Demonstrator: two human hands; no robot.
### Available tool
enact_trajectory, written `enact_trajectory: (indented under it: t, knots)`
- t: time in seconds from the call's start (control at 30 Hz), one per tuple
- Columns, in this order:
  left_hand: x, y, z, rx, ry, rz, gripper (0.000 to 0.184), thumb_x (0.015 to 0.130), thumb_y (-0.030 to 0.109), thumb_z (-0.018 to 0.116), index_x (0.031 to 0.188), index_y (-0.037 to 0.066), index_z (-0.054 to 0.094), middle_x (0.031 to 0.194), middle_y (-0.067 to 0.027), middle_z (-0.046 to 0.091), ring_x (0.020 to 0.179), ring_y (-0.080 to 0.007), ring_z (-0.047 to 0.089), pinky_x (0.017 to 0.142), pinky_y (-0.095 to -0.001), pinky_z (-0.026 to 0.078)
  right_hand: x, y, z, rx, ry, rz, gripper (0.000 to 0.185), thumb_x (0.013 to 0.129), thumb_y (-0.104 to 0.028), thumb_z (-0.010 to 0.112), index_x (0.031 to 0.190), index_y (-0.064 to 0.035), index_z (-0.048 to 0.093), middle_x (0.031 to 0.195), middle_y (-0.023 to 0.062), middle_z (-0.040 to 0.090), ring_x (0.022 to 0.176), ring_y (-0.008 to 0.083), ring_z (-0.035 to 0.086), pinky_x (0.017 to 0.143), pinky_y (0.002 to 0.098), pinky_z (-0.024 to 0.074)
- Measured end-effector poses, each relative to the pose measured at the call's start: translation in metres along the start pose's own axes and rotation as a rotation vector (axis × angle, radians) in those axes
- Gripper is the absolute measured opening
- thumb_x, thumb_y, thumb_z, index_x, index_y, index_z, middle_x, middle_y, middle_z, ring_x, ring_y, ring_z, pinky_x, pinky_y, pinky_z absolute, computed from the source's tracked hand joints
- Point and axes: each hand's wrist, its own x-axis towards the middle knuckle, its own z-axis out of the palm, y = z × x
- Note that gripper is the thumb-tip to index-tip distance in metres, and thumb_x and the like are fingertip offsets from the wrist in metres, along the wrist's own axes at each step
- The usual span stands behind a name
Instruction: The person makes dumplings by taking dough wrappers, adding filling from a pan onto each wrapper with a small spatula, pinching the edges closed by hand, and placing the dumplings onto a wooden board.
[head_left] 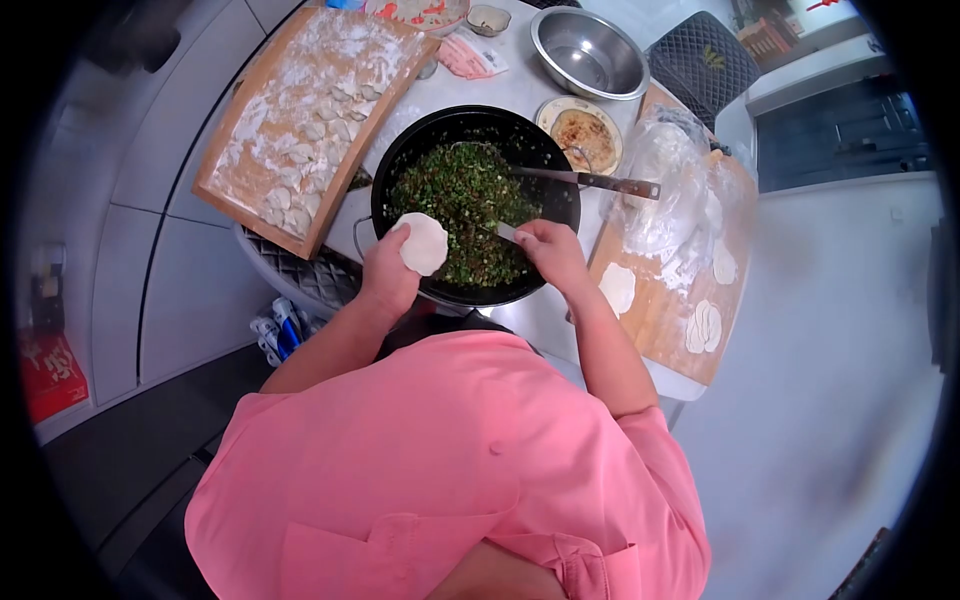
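Observation:
My left hand (388, 272) is closed on the edge of a round, thin dumpling wrapper (425, 245), which lies over the near left rim of a black pot (572, 190). Chopped green filling (455, 195) fills much of that pot. My right hand (556, 256) pinches a small, flat, pale utensil (507, 232) at the pot's right side. Its far end is at the filling, and its exact kind does not show. A long utensil with a dark handle (620, 185) rests across the pot's right rim, its head among the filling.
On the left, a floured wooden board (260, 130) carries many shaped dumplings (300, 155). Another board (655, 325) on the right holds wrappers (704, 327) and a plastic bag (665, 150). Beyond the pot are a steel bowl (590, 55) and a plate with a flatbread (585, 138).

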Motion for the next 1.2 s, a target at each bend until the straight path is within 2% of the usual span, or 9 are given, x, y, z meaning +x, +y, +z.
enact_trajectory:
  t: [0.07, 0.13, 0.2, 0.23, 0.33, 0.63, 1.0, 1.17, 1.2]
  knots:
    - [0.006, -0.006, 0.007, -0.643, -0.065, -0.177, 0.039, 0.085, 0.001, 0.051, 0.123, -0.004, 0.044, 0.114, -0.0141, 0.057, 0.103, -0.0238, 0.057, 0.088, -0.0324, 0.047, -0.005, -0.008, -0.006, 0.002, 0.029, -0.015, 0.021, 0.081, -0.022, 0.058, 0.089, -0.0058, 0.066, 0.073, 0.0138, 0.063, 0.069, 0.0287, 0.061, 0.064, 0.0363, 0.0458]
    - [-0.002, 0.028, 0.019, 0.401, -0.198, 0.067, 0.034, 0.090, 0.007, 0.046, 0.122, -0.002, 0.044, 0.114, -0.0135, 0.056, 0.102, -0.0231, 0.058, 0.087, -0.0328, 0.048, -0.016, -0.021, -0.010, -0.036, 0.062, -0.058, 0.019, 0.081, -0.021, 0.057, 0.090, -0.0069, 0.066, 0.074, 0.0131, 0.064, 0.069, 0.0289, 0.061, 0.064, 0.0367, 0.0461]
    - [0.020, 0.012, 0.035, 0.262, -0.301, 0.053, 0.034, 0.094, 0.018, 0.038, 0.122, 0.000, 0.044, 0.119, -0.0158, 0.052, 0.108, -0.0263, 0.054, 0.091, -0.0397, 0.045, -0.026, -0.033, -0.010, -0.076, 0.096, -0.103, 0.018, 0.081, -0.020, 0.057, 0.091, -0.0080, 0.066, 0.074, 0.0124, 0.064, 0.069, 0.0290, 0.061, 0.063, 0.0371, 0.0463]
    - [0.038, -0.016, 0.048, -0.419, -0.373, -0.086, 0.039, 0.081, 0.018, 0.056, 0.116, 0.001, 0.050, 0.112, -0.0147, 0.057, 0.104, -0.0249, 0.056, 0.089, -0.0354, 0.045, -0.031, -0.038, -0.008, -0.197, 0.209, -0.233, 0.016, 0.081, -0.018, 0.057, 0.092, -0.0100, 0.066, 0.074, 0.0114, 0.063, 0.069, 0.0287, 0.061, 0.062, 0.0378, 0.0465]
    - [0.044, -0.013, 0.057, -1.123, -0.482, -0.153, 0.049, 0.067, 0.021, 0.077, 0.108, 0.003, 0.058, 0.105, -0.0122, 0.062, 0.098, -0.0215, 0.060, 0.084, -0.0308, 0.047, -0.040, -0.040, -0.004, -0.437, 0.336, -0.415, 0.021, 0.080, -0.013, 0.058, 0.099, -0.0144, 0.064, 0.075, 0.0087, 0.058, 0.070, 0.0263, 0.059, 0.058, 0.0385, 0.0466]
    - [0.046, 0.007, 0.061, -1.214, -0.562, -0.052, 0.046, 0.067, 0.023, 0.077, 0.101, 0.001, 0.057, 0.097, -0.0125, 0.064, 0.092, -0.0218, 0.062, 0.079, -0.0309, 0.049, -0.059, -0.036, 0.009, -0.483, 0.355, -0.587, 0.045, 0.071, -0.002, 0.057, 0.114, -0.0130, 0.059, 0.076, 0.0072, 0.048, 0.071, 0.0244, 0.052, 0.053, 0.0369, 0.0456]
    - [0.052, 0.014, 0.045, -1.204, -0.396, -0.075, 0.049, 0.063, 0.024, 0.079, 0.099, 0.001, 0.054, 0.094, -0.0150, 0.063, 0.092, -0.0267, 0.061, 0.078, -0.0328, 0.049, -0.069, -0.036, 0.005, -0.452, 0.351, -0.621, 0.047, 0.068, 0.000, 0.056, 0.113, -0.0130, 0.061, 0.075, 0.0077, 0.047, 0.069, 0.0250, 0.052, 0.050, 0.0370, 0.0441]
    - [0.062, 0.006, 0.038, -0.966, -0.393, 0.109, 0.043, 0.090, 0.036, 0.035, 0.114, 0.002, 0.048, 0.114, -0.0140, 0.055, 0.107, -0.0293, 0.051, 0.094, -0.0433, 0.038, -0.068, -0.027, 0.017, -0.463, 0.360, -0.668, 0.046, 0.069, -0.001, 0.057, 0.113, -0.0150, 0.060, 0.076, 0.0072, 0.046, 0.069, 0.0250, 0.052, 0.049, 0.0368, 0.0439]
    - [0.065, 0.007, 0.035, -0.941, -0.369, 0.124, 0.044, 0.091, 0.036, 0.033, 0.115, 0.002, 0.047, 0.115, -0.0140, 0.054, 0.109, -0.0296, 0.050, 0.095, -0.0445, 0.037, -0.070, -0.026, 0.017, -0.480, 0.354, -0.663, 0.047, 0.069, -0.001, 0.058, 0.114, -0.0153, 0.060, 0.076, 0.0072, 0.046, 0.068, 0.0252, 0.052, 0.049, 0.0368, 0.0438]
